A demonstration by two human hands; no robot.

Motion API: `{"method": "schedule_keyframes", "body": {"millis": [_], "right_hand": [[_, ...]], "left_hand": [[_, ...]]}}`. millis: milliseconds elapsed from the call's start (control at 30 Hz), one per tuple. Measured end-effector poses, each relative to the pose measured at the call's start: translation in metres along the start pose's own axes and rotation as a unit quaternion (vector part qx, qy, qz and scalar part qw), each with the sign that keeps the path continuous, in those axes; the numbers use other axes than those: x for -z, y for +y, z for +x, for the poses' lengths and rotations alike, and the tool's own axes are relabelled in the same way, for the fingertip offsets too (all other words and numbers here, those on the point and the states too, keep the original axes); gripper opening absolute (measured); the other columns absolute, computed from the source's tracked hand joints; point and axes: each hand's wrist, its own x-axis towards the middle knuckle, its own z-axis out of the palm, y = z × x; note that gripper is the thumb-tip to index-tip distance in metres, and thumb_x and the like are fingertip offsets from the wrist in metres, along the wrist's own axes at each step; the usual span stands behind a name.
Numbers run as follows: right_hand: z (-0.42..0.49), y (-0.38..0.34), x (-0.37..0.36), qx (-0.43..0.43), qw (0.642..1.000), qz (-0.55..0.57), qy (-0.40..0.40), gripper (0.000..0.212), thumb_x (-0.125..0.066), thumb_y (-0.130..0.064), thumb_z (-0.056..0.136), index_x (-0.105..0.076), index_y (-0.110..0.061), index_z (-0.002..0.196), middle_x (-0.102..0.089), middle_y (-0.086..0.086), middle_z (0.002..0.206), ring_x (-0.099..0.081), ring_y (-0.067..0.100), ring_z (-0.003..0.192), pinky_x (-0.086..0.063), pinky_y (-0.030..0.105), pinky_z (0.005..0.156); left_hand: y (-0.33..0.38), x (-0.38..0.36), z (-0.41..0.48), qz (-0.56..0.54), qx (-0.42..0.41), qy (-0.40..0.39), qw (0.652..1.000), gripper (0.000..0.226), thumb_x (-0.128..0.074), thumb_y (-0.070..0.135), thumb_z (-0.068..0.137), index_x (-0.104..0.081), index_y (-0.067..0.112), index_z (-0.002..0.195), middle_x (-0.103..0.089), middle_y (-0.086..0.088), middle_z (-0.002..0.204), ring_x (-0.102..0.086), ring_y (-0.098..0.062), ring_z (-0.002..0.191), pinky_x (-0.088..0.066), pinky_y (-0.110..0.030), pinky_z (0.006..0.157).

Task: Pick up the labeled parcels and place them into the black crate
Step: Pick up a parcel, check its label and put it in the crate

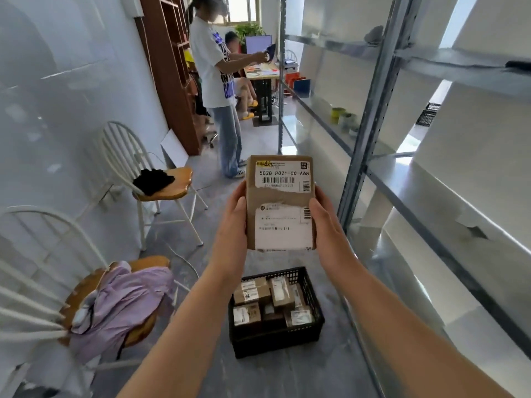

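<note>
A brown cardboard parcel [280,196] with two white shipping labels is held upright in front of me, label side facing the camera. My left hand [234,225] grips its left edge and my right hand [326,222] grips its right edge. Below the parcel, on the grey floor, stands the black crate [275,341]. Several labeled parcels [268,300] lie packed inside it.
A metal shelving rack [373,116] runs along the right. Two white chairs stand on the left, one with purple cloth [120,303], one with a black cloth [153,180]. A person in a white T-shirt [212,67] stands ahead in the aisle, near a desk.
</note>
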Motion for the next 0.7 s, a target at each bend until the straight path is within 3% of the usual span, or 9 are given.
{"method": "schedule_keyframes", "body": {"millis": [100, 233, 333, 567, 633, 700], "right_hand": [[0.036, 0.025, 0.031, -0.005, 1.0, -0.027, 0.012, 0.026, -0.037, -0.045, 0.092, -0.045, -0.046, 0.117, -0.062, -0.015, 0.115, -0.061, -0.003, 0.102, -0.051, 0.014, 0.076], [0.082, 0.059, 0.067, -0.037, 0.998, -0.05, -0.02, 0.028, -0.04, -0.041, 0.097, -0.039, -0.037, 0.124, -0.056, 0.001, 0.125, -0.06, 0.006, 0.108, -0.053, 0.017, 0.081], [0.106, 0.083, 0.088, -0.06, 0.996, -0.057, -0.037, 0.025, -0.04, -0.039, 0.097, -0.041, -0.039, 0.122, -0.061, -0.009, 0.115, -0.063, 0.002, 0.102, -0.053, 0.014, 0.074], [0.162, 0.167, 0.119, -0.16, 0.984, -0.077, -0.007, 0.027, -0.038, -0.046, 0.09, -0.05, -0.042, 0.113, -0.067, -0.014, 0.107, -0.065, -0.001, 0.096, -0.053, 0.016, 0.072], [0.176, 0.193, 0.121, -0.181, 0.979, -0.089, -0.002, 0.025, -0.037, -0.042, 0.091, -0.052, -0.04, 0.111, -0.067, -0.015, 0.105, -0.064, -0.001, 0.097, -0.052, 0.015, 0.072], [0.19, 0.222, 0.122, -0.212, 0.973, -0.091, 0.008, 0.029, -0.037, -0.041, 0.091, -0.052, -0.035, 0.115, -0.066, -0.008, 0.111, -0.063, 0.005, 0.102, -0.054, 0.024, 0.079]], "left_hand": [[-0.026, -0.018, 0.038, 0.013, 0.022, -0.003, 1.0, 0.043, -0.035, 0.043, 0.092, -0.047, 0.04, 0.133, -0.065, 0.009, 0.122, -0.061, -0.015, 0.113, -0.051, -0.043, 0.09], [-0.056, -0.039, 0.084, 0.004, 0.05, 0.039, 0.998, 0.044, -0.033, 0.045, 0.095, -0.045, 0.032, 0.136, -0.066, 0.003, 0.121, -0.063, -0.016, 0.111, -0.053, -0.044, 0.088], [-0.082, -0.051, 0.111, 0.021, 0.071, 0.03, 0.997, 0.043, -0.028, 0.043, 0.102, -0.042, 0.026, 0.139, -0.062, -0.004, 0.127, -0.06, -0.023, 0.116, -0.049, -0.053, 0.095], [-0.167, -0.05, 0.172, 0.046, 0.174, -0.006, 0.984, 0.043, -0.04, 0.048, 0.096, -0.039, 0.041, 0.138, -0.057, 0.014, 0.13, -0.051, 0.003, 0.117, -0.039, -0.033, 0.106], [-0.195, -0.042, 0.193, 0.045, 0.205, -0.021, 0.977, 0.047, -0.043, 0.053, 0.093, -0.039, 0.043, 0.138, -0.056, 0.015, 0.132, -0.05, 0.0, 0.121, -0.038, -0.035, 0.108], [-0.225, -0.034, 0.214, 0.036, 0.25, -0.034, 0.967, 0.05, -0.045, 0.057, 0.089, -0.04, 0.044, 0.137, -0.054, 0.013, 0.135, -0.05, -0.007, 0.125, -0.039, -0.038, 0.107]]}}
